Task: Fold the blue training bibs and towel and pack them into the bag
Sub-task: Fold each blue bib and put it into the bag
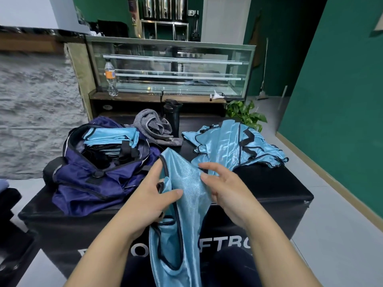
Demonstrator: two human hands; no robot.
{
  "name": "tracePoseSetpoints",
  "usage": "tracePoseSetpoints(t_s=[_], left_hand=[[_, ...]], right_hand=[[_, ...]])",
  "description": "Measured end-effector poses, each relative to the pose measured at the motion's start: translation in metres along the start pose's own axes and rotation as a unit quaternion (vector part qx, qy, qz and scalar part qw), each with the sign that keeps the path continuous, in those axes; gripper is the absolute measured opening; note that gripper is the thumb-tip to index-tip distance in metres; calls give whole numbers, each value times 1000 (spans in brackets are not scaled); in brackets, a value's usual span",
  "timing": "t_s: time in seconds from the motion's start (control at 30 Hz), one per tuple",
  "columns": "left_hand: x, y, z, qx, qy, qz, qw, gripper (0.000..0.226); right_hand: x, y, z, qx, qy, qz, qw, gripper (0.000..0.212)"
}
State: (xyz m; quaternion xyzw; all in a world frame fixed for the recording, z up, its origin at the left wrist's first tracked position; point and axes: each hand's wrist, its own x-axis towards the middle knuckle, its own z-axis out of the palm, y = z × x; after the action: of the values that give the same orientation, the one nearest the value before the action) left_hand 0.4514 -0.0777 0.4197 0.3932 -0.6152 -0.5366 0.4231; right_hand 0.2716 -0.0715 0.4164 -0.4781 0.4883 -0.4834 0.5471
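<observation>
Head view: down over a black table (275, 183) with both arms reaching forward.
Step in hand: folding one more bib, judged from the cloth held up between the hands.
Held bib (182, 195): shiny blue with dark trim, draped from chest height down over the table's near edge, unfolded.
Left hand (151, 195): gripping the bib's left edge, thumb across the front, fingers curled behind the trim.
Right hand (226, 191): fingers half spread, tips on the bib's right side; firm grip or mere touch, cannot tell.
Bag (87, 179): navy, unzipped, left on the table, folded bibs (112, 135) lying in its mouth.
Loose bibs (234, 141): heaped at the table's right, not yet folded.
Towel (153, 127): grey, crumpled behind the bag beside a dark bottle (173, 117), not yet folded.
Next move: likely calls for squaring the edges, laying the bib flat, then halving it.
Remaining: heap and towel, so well short of done.
</observation>
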Motion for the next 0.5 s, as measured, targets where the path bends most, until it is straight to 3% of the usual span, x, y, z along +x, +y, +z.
tracePoseSetpoints(t_s=[0.17,0.27,0.4,0.5], left_hand=[[-1,-8,-9,25,36,-9,999,35],[-1,-9,-6,64,84,4,994,27],[-2,-11,-9,118,135,39,983,46],[-2,-13,-11,221,114,93,964,37]], right_hand=[[-2,-3,1,160,-26,-9,987,37],[-1,0,3,174,-13,-23,984,34],[-5,2,-3,-70,53,-80,993,28],[-11,-4,-6,-211,63,-99,970,25]])
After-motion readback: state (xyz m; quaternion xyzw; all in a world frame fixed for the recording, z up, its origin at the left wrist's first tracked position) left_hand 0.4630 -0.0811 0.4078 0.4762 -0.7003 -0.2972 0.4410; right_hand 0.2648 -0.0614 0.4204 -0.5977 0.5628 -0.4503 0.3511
